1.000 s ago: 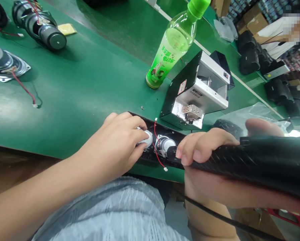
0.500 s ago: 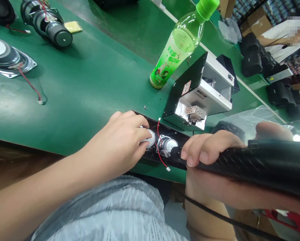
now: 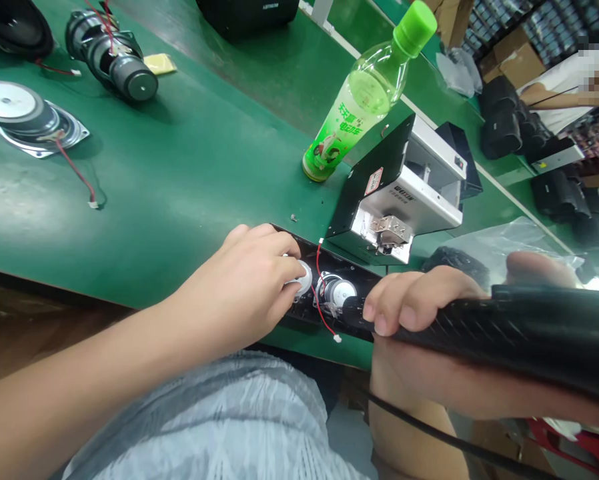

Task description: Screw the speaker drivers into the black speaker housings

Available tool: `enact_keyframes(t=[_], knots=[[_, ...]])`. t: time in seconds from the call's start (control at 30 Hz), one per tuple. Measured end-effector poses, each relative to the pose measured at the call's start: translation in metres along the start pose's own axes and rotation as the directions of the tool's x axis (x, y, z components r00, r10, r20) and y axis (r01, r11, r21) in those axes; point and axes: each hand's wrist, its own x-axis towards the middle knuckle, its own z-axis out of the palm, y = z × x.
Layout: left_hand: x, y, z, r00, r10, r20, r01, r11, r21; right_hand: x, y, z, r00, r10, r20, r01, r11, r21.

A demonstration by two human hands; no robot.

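Along the near edge of the green worktop [image 3: 129, 220], a black speaker panel [image 3: 304, 308] lies with two small drivers in it. The left hand [image 3: 234, 283] cups the white-capped driver [image 3: 302, 277] (a narrow grip, fingers closed over it). The right hand [image 3: 422, 313] wraps around a black electric screwdriver [image 3: 529, 327], its nose just beside the second driver [image 3: 335, 292], a screw feeder [image 3: 394, 193] just beyond.

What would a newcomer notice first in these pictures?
The tall green-capped drink bottle stands on the green workbench beside a silver-and-black screw feeder. Below it, the right hand grips a thick black electric screwdriver at a black speaker panel, where the left hand rests.
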Motion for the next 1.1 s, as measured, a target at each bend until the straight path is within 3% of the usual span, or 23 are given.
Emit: enact_keyframes(t=[0.47,0.6,0.7,0.8,0.9,1.0,1.1], knots=[[0.0,0.0,-0.001,1.0,0.002,0.006,-0.002,1.0,-0.007,-0.004,-0.001,0.006,1.0,0.0,0.022,0.0,1.0,-0.008],[0.0,0.0,-0.001,1.0,0.006,0.011,-0.006,1.0,0.0,-0.01,-0.01,-0.003,0.988,0.026,0.154,-0.016,0.998,-0.063],[-0.001,0.0,-0.003,1.0,0.023,0.015,-0.024,1.0,0.016,-0.013,-0.025,-0.011,0.92,0.135,0.368,-0.064,0.978,-0.2],[-0.002,-0.002,-0.004,0.999,0.042,0.028,-0.043,0.998,0.041,-0.016,-0.033,-0.014,0.855,0.207,0.475,-0.051,0.946,-0.321],[-0.003,-0.005,-0.007,0.996,0.058,0.061,-0.062,0.996,0.061,-0.019,-0.032,-0.012,0.876,0.199,0.439,-0.047,0.942,-0.332],[-0.001,-0.008,-0.011,0.99,0.085,0.114,-0.094,0.992,0.08,-0.022,-0.024,-0.008,0.925,0.087,0.369,0.032,0.952,-0.304],[0.003,-0.007,-0.015,0.984,0.079,0.158,-0.096,0.99,0.101,-0.025,-0.015,-0.005,0.936,0.01,0.353,0.088,0.962,-0.259]])
